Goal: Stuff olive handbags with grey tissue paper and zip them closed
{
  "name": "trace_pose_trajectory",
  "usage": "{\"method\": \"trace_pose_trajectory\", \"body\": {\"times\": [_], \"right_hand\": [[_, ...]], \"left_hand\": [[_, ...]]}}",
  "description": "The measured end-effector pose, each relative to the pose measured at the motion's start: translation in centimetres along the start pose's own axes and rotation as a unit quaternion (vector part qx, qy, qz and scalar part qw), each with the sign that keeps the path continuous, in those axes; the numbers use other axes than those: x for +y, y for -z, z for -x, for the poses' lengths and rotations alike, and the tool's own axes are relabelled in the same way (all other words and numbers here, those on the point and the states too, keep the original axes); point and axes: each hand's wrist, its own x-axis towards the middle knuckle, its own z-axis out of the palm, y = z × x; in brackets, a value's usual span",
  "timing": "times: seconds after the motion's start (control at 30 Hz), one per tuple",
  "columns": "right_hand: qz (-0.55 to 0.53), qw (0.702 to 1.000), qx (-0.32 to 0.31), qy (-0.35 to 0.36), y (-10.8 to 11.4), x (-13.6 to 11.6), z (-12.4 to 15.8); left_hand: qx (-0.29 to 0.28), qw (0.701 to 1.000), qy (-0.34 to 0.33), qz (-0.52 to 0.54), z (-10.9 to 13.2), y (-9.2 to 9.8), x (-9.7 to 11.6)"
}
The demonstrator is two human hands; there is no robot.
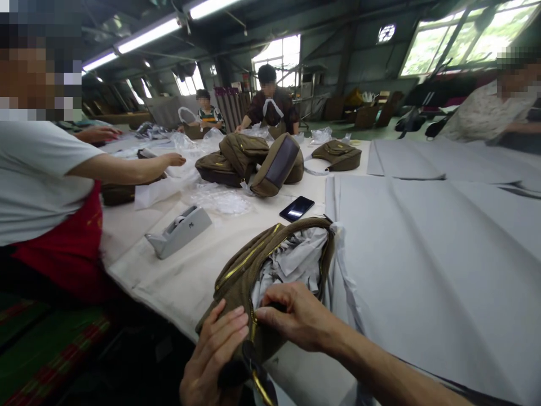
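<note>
An olive-brown fabric handbag with brass-coloured zippers lies on the table before me, its main opening gaping. Crumpled grey-white stuffing paper fills the inside. My left hand holds the near end of the bag, fingers stretched along its side and the thumb hidden. At the zipper on the near edge of the opening, my right hand pinches with thumb and curled forefinger; the pull itself is mostly covered. A dark strap end with a brass-coloured metal fitting hangs below my hands.
A grey tape dispenser and a phone lie beyond the bag. More brown bags are piled further back among clear plastic. Large grey sheets cover the right side. A co-worker reaches in from the left; others sit around.
</note>
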Motion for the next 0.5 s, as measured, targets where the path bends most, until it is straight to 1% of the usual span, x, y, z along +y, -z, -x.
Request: {"method": "trace_pose_trajectory", "body": {"times": [0.13,0.23,0.27,0.33,0.4,0.47,0.5], "right_hand": [[0.046,0.997,0.047,0.027,0.1,0.4,1.0],[0.071,0.993,0.088,0.039,-0.3,0.6,1.7],[0.072,0.992,0.093,0.054,-0.5,0.7,2.0],[0.077,0.987,0.097,0.107,-0.7,0.7,2.7],[0.088,0.978,0.102,0.161,-0.8,0.7,3.3],[0.081,0.976,0.092,0.177,-0.8,0.7,3.6],[0.061,0.981,0.071,0.168,-0.7,0.9,3.6]], "left_hand": [[-0.017,0.999,-0.032,-0.006,-0.7,-0.3,0.5],[-0.005,0.998,-0.060,-0.035,-1.3,-0.2,0.7],[-0.006,0.996,-0.071,-0.044,-1.4,-0.2,0.7],[-0.016,0.995,-0.086,-0.054,-1.6,-0.1,0.8],[-0.027,0.995,-0.081,-0.058,-1.5,-0.1,0.9],[-0.030,0.995,-0.074,-0.055,-1.3,-0.2,0.9],[-0.034,0.995,-0.074,-0.049,-1.1,-0.3,0.9]]}}
